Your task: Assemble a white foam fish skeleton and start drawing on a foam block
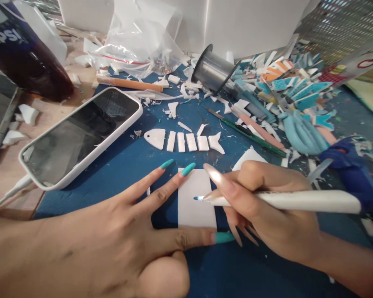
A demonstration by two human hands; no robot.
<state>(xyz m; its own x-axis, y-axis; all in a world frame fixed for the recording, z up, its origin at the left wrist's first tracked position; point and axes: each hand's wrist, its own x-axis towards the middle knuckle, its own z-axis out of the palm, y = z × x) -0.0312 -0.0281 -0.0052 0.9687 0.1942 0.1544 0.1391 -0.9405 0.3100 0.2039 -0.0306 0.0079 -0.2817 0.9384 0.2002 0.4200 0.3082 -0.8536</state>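
A flat white rectangular piece (192, 213) lies on the blue mat. My left hand (127, 231) is spread over its left and lower edges, with fingertips resting on or beside it. In my right hand (261, 203) is a white pen (317, 200), gripped between thumb and fingers, its blue tip over the middle of the piece; I cannot tell whether the tip touches. Just beyond, several white cut pieces form a fish: a rounded head (156, 138) with a small hole, short body strips (191, 142) and a forked tail (216, 142). Another white piece (250, 155) shows partly behind my right hand.
A phone (83, 136) with a cable lies at left, near a Pepsi bottle (27, 54). Behind are an orange stick (130, 83), a clear plastic bag (139, 45) and a spool (216, 68). Scissors (304, 128), a green craft knife (245, 131) and scraps crowd the right.
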